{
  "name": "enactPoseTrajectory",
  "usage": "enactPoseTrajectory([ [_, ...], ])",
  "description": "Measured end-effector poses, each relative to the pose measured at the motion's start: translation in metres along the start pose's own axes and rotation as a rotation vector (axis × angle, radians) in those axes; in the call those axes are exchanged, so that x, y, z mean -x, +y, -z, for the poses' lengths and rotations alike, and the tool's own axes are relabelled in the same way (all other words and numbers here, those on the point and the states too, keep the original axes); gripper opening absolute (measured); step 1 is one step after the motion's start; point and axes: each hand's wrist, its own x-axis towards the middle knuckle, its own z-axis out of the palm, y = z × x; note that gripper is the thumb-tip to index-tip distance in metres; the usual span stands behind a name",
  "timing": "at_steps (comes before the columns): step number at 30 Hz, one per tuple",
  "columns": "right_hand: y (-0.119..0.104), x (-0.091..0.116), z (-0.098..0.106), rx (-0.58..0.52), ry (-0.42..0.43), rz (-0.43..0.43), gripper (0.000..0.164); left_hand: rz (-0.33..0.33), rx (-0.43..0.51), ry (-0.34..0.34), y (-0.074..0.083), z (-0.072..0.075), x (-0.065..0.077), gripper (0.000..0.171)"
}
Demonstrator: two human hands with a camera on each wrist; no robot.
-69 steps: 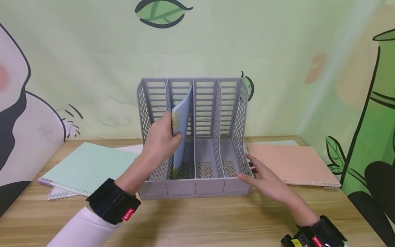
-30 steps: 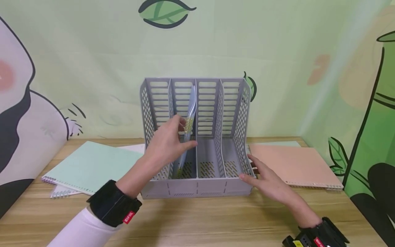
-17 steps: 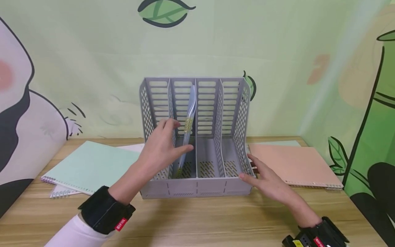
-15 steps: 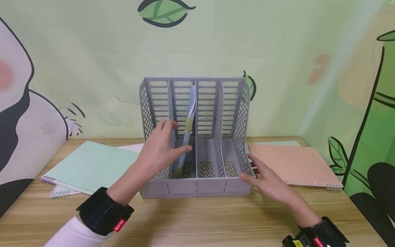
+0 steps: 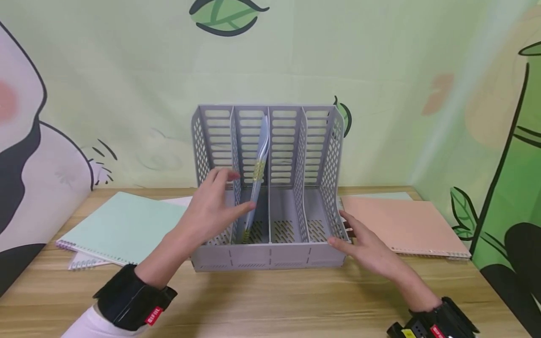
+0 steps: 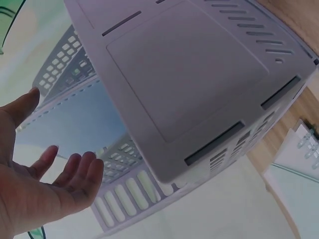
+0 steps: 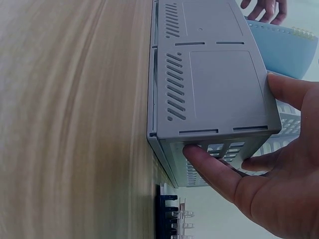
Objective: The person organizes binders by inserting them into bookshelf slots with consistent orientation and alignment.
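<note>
A grey desk file organizer [image 5: 287, 257] with several upright compartments stands on the table. In its second compartment from the left, a blue spiral notebook [image 5: 263, 141] with a gold coil stands on edge, leaning toward the divider at its right. My left hand [image 5: 207, 206] hovers in front of the two left compartments, fingers spread and empty; the left wrist view shows the notebook's blue cover [image 6: 82, 119] beyond the fingertips. My right hand [image 5: 372, 246] grips the organizer's front right corner, thumb at the front rim and fingers on the perforated outer side, as the right wrist view shows.
A mint notebook [image 5: 127, 225] lies over other spiral notebooks at the left. To the right lies a peach notebook [image 5: 401, 225] with more beneath and behind it. Behind the wooden table [image 5: 270, 300] hangs a printed green backdrop [image 5: 270, 61].
My left hand held the blue notebook's coil edge, then let go and drew back left and down. The notebook now leans right on its own. My right hand has stayed at the organizer's corner.
</note>
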Motion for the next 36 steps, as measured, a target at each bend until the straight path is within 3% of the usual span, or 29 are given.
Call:
enactPoseTrajectory([
  [7, -0.001, 0.0, 0.0, 0.004, 0.0, -0.005, 0.088, -0.011, 0.045, -0.016, -0.008, 0.005, 0.008, 0.066],
  [13, -0.001, 0.0, 0.0, 0.002, 0.002, 0.002, 0.087, -0.032, 0.079, 0.045, -0.018, 0.016, 0.015, 0.06],
  [23, -0.002, 0.001, 0.0, 0.002, 0.002, -0.005, 0.087, -0.014, 0.124, 0.066, -0.033, 0.021, 0.02, 0.058],
  [36, -0.002, 0.001, 0.001, 0.005, -0.002, -0.017, 0.086, 0.02, 0.158, 0.108, -0.041, 0.03, 0.029, 0.058],
])
